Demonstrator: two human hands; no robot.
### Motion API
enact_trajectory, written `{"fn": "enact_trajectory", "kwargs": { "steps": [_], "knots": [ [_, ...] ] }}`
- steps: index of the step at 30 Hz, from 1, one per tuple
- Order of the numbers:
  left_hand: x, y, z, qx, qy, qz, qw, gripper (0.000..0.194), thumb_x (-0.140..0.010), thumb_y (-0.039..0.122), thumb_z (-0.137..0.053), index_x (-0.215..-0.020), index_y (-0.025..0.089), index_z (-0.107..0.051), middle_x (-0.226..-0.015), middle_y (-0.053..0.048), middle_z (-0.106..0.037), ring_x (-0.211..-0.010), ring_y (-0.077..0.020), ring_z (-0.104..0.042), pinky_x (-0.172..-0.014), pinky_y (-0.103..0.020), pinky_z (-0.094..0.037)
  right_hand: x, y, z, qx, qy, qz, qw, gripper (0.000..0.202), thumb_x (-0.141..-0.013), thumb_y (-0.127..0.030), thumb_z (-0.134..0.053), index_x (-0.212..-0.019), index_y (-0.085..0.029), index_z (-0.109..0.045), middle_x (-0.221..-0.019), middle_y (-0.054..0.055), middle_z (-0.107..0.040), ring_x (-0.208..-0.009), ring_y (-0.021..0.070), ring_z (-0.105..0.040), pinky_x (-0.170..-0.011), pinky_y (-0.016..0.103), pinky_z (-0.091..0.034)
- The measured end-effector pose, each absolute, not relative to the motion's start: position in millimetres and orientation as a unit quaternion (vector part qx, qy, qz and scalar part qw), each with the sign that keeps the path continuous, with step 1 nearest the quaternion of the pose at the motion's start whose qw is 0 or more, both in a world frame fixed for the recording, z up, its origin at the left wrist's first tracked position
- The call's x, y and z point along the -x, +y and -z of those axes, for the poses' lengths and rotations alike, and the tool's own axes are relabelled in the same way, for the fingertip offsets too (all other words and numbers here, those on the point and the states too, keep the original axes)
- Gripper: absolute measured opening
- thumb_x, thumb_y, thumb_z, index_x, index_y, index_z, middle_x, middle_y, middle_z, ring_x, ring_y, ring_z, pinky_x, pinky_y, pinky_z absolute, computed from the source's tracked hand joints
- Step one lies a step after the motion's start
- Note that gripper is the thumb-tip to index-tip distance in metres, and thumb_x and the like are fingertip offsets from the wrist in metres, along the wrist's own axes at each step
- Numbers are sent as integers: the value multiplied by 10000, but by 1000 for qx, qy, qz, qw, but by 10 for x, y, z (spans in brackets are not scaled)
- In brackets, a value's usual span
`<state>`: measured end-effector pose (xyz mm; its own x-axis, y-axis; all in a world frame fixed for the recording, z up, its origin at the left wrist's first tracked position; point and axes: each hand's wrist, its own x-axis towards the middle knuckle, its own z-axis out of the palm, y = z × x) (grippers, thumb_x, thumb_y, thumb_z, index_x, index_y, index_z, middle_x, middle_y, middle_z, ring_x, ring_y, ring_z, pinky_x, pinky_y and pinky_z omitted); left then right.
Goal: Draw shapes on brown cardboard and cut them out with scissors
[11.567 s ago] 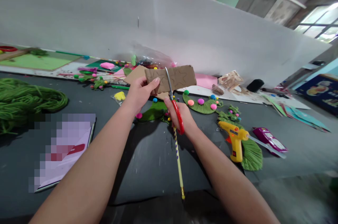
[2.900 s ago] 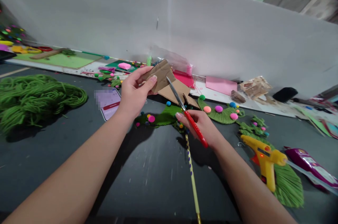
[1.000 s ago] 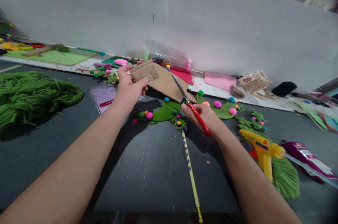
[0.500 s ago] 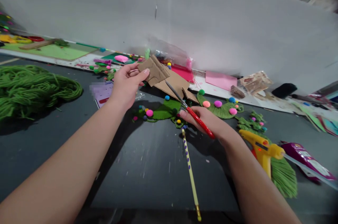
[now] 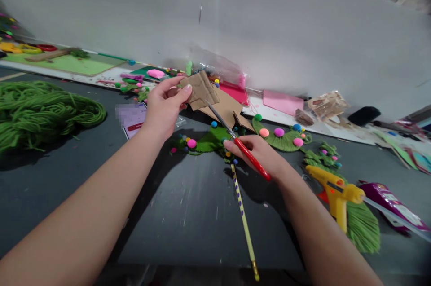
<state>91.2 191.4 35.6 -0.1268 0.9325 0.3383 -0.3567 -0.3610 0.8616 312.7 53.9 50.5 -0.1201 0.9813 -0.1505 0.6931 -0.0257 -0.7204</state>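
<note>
My left hand (image 5: 166,106) pinches a small piece of brown cardboard (image 5: 199,90) with lines drawn on it, held above the table. In my right hand (image 5: 256,153) are red-handled scissors (image 5: 251,156), closed or nearly so, their blades pointing up and left. The blade tips meet the lower edge of the cardboard piece; whether they cut into it I cannot tell. Behind lies a larger cardboard sheet (image 5: 225,107). Beneath the hands rests a green yarn leaf shape (image 5: 212,141) with coloured pompoms, and a pale dotted pencil (image 5: 245,227) lies below it.
Green yarn (image 5: 43,115) is heaped at the left, near a phone (image 5: 133,120). At the right, a yellow glue gun (image 5: 336,191) stands by a purple packet (image 5: 387,203) and a green yarn leaf (image 5: 363,225). Craft scraps line the wall, including pink paper (image 5: 283,103).
The cardboard piece has turned slightly and shows more of its drawn face. The scissors have shifted a little left, their tips now at its lower edge.
</note>
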Motion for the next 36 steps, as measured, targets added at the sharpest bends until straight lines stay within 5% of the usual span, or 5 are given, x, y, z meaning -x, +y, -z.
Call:
{"fn": "enact_trajectory", "kwargs": {
  "steps": [36],
  "knots": [
    [-934,1860,-382,-502,309,-673,447,232,-827,200,-798,-1047,256,-754,-836,-6,-691,-739,-152,-656,-640,-290,-499,-3121,532,-482,612,-677,-349,214,621,-888,-711,-589,-671,-228,-264,-664,-44,-232,-611,118,-210,-555,316,-160]
  ]
}}
